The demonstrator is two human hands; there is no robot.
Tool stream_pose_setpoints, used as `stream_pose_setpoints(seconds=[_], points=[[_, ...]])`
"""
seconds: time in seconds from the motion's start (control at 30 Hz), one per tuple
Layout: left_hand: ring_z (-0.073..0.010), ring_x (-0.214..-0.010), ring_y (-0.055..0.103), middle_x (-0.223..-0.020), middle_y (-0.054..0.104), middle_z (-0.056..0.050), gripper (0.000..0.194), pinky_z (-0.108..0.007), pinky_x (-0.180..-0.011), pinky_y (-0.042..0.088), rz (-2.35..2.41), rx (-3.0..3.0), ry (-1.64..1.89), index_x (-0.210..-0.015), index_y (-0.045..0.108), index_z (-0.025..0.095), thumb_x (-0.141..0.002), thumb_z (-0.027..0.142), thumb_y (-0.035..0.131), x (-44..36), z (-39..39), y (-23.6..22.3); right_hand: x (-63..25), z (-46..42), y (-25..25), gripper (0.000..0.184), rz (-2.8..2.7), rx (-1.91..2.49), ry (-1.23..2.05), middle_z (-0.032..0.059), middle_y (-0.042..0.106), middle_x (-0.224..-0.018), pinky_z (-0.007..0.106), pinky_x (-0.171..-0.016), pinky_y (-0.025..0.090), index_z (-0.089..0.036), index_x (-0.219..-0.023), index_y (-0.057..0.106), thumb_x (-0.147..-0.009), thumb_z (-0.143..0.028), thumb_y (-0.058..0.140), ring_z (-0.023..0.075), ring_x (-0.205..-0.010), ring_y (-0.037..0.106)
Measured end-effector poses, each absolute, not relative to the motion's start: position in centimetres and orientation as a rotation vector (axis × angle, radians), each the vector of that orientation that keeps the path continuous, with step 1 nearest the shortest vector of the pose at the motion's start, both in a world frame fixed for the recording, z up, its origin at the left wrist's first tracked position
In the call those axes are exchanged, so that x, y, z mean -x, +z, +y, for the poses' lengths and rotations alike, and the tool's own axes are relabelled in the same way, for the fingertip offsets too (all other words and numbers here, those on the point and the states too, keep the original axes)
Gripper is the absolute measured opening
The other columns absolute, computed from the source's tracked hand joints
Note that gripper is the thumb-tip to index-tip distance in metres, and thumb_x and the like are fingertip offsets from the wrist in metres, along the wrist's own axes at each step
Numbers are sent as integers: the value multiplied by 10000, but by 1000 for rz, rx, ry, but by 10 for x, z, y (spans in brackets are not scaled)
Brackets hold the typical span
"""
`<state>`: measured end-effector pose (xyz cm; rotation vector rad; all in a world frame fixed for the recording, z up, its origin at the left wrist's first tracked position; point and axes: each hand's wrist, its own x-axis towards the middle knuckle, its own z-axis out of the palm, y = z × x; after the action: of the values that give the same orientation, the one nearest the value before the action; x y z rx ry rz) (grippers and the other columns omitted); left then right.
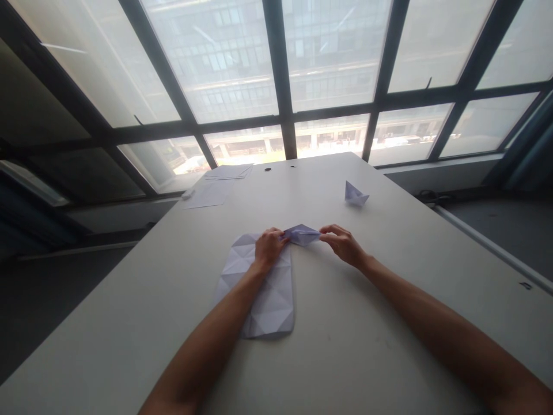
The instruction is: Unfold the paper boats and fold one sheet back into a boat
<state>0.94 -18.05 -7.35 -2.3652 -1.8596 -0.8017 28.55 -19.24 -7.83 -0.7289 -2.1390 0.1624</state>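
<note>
A small folded paper shape (302, 234) is held between both hands, just above the bench (367, 346) and near its middle; its exact folds are hard to make out in the dim, backlit view, though it may be a partly formed paper boat. Its left end is gripped by the left hand (270, 248), with the fingers closed around the paper, while its right tip is pinched by the right hand (343, 245) between the thumb and curled fingers (329, 231). Neither hand is released. Directly beneath and beside the left hand lies a creased sheet of paper (257, 291), flat on the bench and marked with a faceted pattern of triangular folds; the left forearm (224, 311) crosses over it. Farther off, to the right, a finished paper boat (356, 193) stands upright on the bench, well apart from the hands. Near the far left edge are a small stack of paper sheets (228, 172) and a single loose sheet (207, 195) – a small white block (188, 193) sits just beside that sheet. Behind the bench, a large gridded window (276, 57) fills the view.
</note>
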Motion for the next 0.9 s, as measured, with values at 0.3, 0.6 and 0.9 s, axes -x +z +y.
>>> stream_pose_setpoints(seconds=[0.3,0.6,0.9], points=[[-176,-873,664,-1003,701,-62,186,-274,-855,496,-1727,2555,-988,-994,730,185,-853,284,660,-10,-175,-76,-287,-190,-79,229,-2001,749,201,78,650,-994,340,-803,519,-227,-969,690,-981,-266,465,186,-911,618],[-205,-803,650,-894,695,-81,126,-308,-793,489,-1760,2457,-890,-857,718,169,-848,207,598,-14,-178,-70,-285,-191,-78,200,-1959,710,211,75,650,-967,342,-779,507,-231,-930,677,-973,-240,483,191,-887,612],[-186,-862,601,-937,637,-67,175,-292,-767,484,-1563,2575,-1570,-848,644,191,-924,288,519,-17,-174,-77,-286,-189,-80,192,-1863,846,225,65,643,-903,328,-779,484,-213,-886,642,-970,-237,472,192,-846,604]])
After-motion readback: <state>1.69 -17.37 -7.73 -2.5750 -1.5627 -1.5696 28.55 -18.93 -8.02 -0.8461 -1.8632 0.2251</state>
